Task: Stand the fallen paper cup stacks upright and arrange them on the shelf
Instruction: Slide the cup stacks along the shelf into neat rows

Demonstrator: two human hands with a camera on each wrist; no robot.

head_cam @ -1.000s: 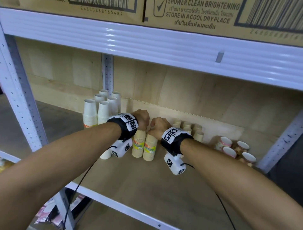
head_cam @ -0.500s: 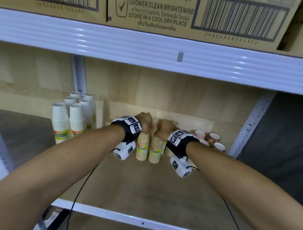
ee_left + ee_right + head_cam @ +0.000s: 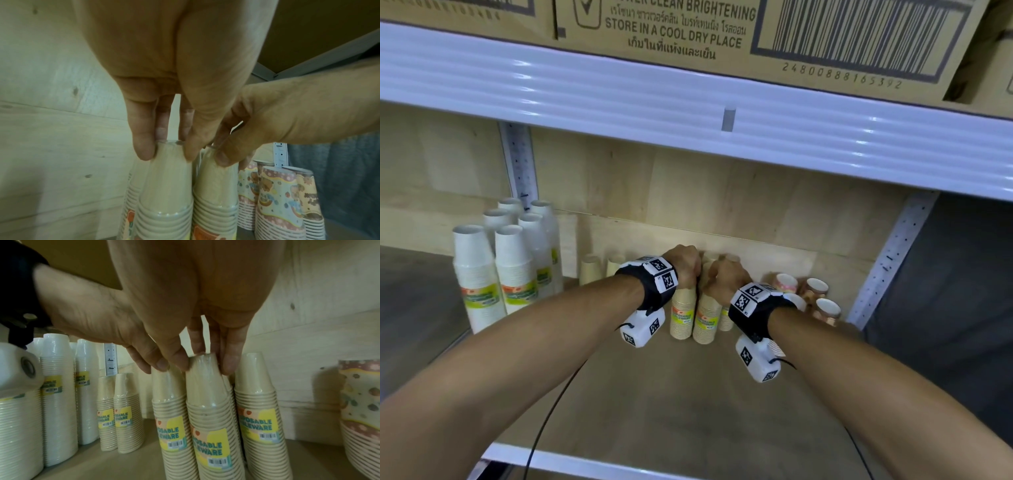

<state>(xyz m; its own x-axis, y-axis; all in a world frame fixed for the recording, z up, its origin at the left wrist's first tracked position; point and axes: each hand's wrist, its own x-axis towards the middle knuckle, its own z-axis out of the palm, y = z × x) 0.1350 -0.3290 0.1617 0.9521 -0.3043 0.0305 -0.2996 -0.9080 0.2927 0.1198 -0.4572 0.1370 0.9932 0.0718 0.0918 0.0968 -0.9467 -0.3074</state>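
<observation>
Two upright beige paper cup stacks stand side by side mid-shelf. My left hand (image 3: 683, 265) (image 3: 167, 151) pinches the top of the left beige stack (image 3: 683, 317) (image 3: 166, 186) with its fingertips. My right hand (image 3: 726, 279) (image 3: 205, 365) pinches the top of the right beige stack (image 3: 707, 320) (image 3: 207, 402) the same way. In the right wrist view the left hand's fingers (image 3: 158, 363) rest on the neighbouring stack (image 3: 167, 399). Both stacks carry yellow labels and stand on the wooden shelf board (image 3: 688, 394).
Tall white cup stacks (image 3: 496, 274) stand at the left. Two more beige stacks (image 3: 589, 270) stand behind the left wrist and another (image 3: 255, 394) right of the held pair. Patterned cup stacks (image 3: 815, 298) stand by the right post (image 3: 893, 257). A white beam (image 3: 722, 113) with cartons hangs overhead.
Both hands have shifted their beige stacks to the right and deeper onto the shelf, nearer the patterned stacks. The head view has panned right.
</observation>
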